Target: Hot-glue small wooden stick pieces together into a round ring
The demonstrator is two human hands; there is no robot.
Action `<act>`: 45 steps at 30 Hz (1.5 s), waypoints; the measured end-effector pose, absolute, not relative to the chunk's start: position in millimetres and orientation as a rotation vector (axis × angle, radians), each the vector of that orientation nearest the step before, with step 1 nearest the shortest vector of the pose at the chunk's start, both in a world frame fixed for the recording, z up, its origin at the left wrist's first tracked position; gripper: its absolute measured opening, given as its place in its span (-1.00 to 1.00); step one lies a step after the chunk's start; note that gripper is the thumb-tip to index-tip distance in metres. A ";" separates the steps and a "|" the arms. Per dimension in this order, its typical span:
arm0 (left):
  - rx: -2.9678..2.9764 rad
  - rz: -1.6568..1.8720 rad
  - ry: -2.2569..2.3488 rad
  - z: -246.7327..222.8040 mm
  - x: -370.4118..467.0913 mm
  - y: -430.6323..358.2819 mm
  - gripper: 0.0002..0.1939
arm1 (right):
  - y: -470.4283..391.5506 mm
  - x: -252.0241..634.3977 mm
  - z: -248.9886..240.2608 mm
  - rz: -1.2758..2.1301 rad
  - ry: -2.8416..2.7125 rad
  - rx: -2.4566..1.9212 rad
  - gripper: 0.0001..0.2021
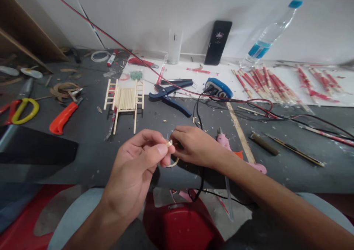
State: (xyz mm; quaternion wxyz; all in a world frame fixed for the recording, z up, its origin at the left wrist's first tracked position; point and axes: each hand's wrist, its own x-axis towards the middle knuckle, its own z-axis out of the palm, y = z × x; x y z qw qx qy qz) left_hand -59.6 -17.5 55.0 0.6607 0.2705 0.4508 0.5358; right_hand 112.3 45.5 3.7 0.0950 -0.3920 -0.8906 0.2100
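My left hand (138,161) pinches a short pale wooden stick piece (169,143) between thumb and forefinger. Close beside it, my right hand (190,145) is closed with its fingers curled down; whatever its fingertips hold is hidden. A thin curved pale strip (173,163) shows just below the hands, partly covered. Beyond the left hand stands a small chair-like frame (126,99) of pale sticks with ladder-like sides. Under my right forearm lies a pink glue gun (223,140), its middle partly covered.
Blue-handled cutters (173,99), an orange utility knife (63,119) and scissors (24,110) lie around. Red-wrapped sticks (265,82) are bundled at the back right. A phone (218,42) and a bottle (269,40) lean on the wall. Cables (201,113) cross the table.
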 end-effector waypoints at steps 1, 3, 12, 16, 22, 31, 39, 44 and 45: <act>0.625 1.213 1.012 56.6 -57.0 -17.7 -0.89 | 46.0 115.2 6.7 0.653 -2.604 -1.165 -0.97; 0.651 1.203 0.994 59.5 -52.3 -18.7 -0.89 | 44.6 124.0 15.9 0.690 -2.518 -1.198 -0.97; 0.727 1.170 0.956 62.8 -32.0 -26.0 -0.88 | -11.0 167.5 54.0 1.350 -1.213 -1.010 -0.96; 0.770 1.125 0.919 58.6 -17.4 -30.9 -0.86 | -27.7 166.9 50.9 1.443 -0.984 -0.938 -0.96; 0.752 1.112 0.903 53.8 -3.5 -32.0 -0.90 | -31.8 162.5 55.7 1.516 -0.938 -0.834 -0.93; 0.771 1.112 0.885 52.2 -2.2 -30.1 -0.90 | -35.8 160.2 53.2 1.455 -0.917 -0.816 -0.87; 0.782 1.102 0.883 50.9 -3.0 -30.1 -0.88 | -36.2 158.9 52.1 1.411 -0.966 -0.861 -0.88; 0.771 1.122 0.893 50.9 -1.9 -29.8 -0.85 | -36.2 159.8 51.5 1.376 -1.002 -0.885 -0.88; 0.774 1.124 0.896 50.8 -2.1 -30.0 -0.84 | -36.6 159.9 51.0 1.365 -1.011 -0.893 -0.89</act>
